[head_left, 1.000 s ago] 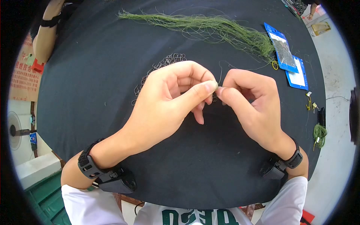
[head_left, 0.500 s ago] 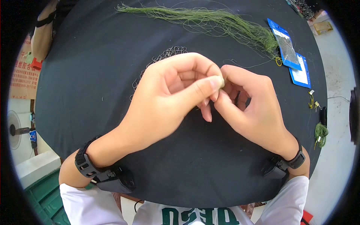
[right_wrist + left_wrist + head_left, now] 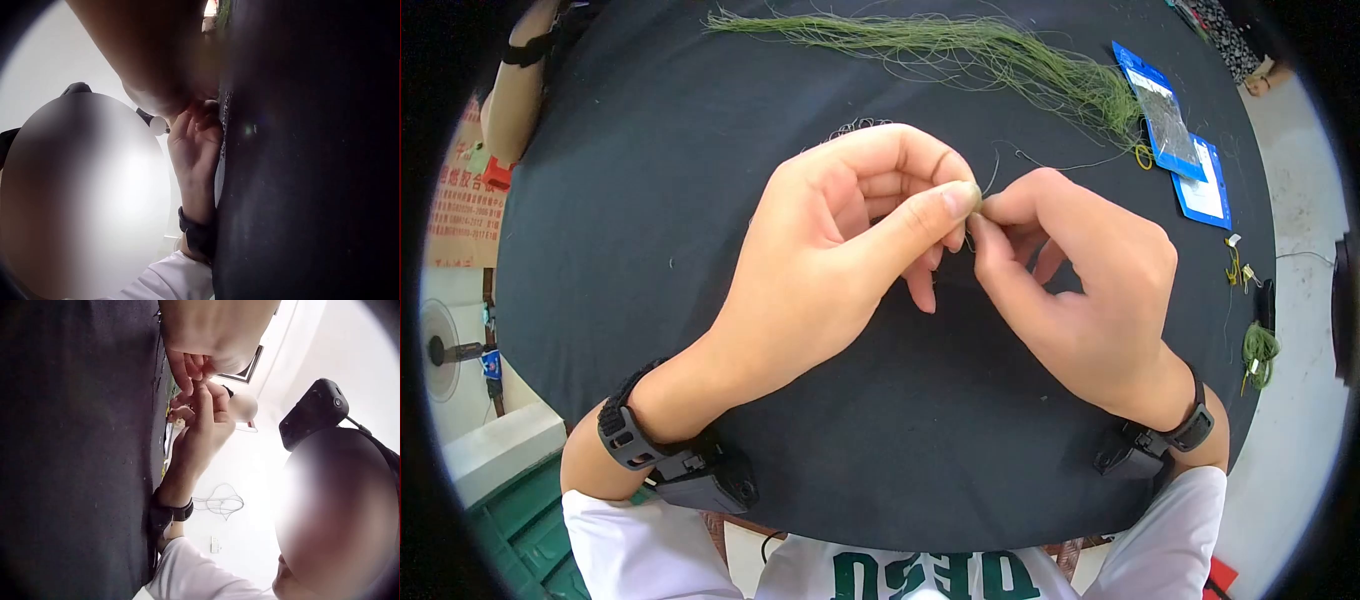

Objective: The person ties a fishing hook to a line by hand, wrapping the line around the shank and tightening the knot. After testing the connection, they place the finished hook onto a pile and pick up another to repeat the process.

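In the head view the left hand (image 3: 830, 250) pinches a thin line (image 3: 993, 172) between thumb and forefinger; a short length of it stands up above the fingertips. Thumb and forefinger of the right hand (image 3: 1090, 290) meet close beside the left fingertips, pinching at a thin strand below them. What exactly lies between the fingertips is too small to tell. Behind the left hand, small wire hooks (image 3: 862, 124) are mostly hidden. The left wrist view shows the right hand (image 3: 203, 431) touching the left hand's fingers; the right wrist view shows the left hand (image 3: 195, 150) from the side.
A long bundle of green line (image 3: 960, 50) lies across the back of the black-covered table (image 3: 620, 220). Two blue packets (image 3: 1165, 115) overlap at the back right. A coil of green cord (image 3: 1258, 355) sits at the right edge. Another person's arm (image 3: 515, 100) is at the back left.
The right hand has moved right and its fingertips have parted slightly from the left's since the middle frame. The left hand has shifted a little up and left, covering more of the hooks.
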{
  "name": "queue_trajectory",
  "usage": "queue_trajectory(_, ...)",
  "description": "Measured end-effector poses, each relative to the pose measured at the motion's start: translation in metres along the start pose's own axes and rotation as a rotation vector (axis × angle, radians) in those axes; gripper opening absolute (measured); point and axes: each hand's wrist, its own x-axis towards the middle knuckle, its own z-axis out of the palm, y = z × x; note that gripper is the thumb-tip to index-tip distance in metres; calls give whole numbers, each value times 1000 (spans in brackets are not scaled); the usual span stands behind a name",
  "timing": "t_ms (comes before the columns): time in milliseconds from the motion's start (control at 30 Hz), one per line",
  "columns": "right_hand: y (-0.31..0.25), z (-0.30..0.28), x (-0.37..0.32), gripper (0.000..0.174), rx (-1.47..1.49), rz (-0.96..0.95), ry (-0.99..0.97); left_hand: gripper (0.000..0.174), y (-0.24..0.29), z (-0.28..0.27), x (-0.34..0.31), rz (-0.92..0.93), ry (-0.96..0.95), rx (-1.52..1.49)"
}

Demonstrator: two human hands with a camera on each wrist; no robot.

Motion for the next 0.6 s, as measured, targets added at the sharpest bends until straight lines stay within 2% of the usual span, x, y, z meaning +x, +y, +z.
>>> queue_trajectory(133, 0, 1, 2, 9, -35, -67, 11, 17, -1, 1, -2, 6, 2, 35)
queue_trajectory(333, -5, 1, 1, 13, -11, 5, 4, 15, 0, 5, -4, 22, 32, 122)
queue_trajectory(600, -7, 6, 1, 18, -130, -33, -6, 14, -1, 7, -5, 9, 45, 210)
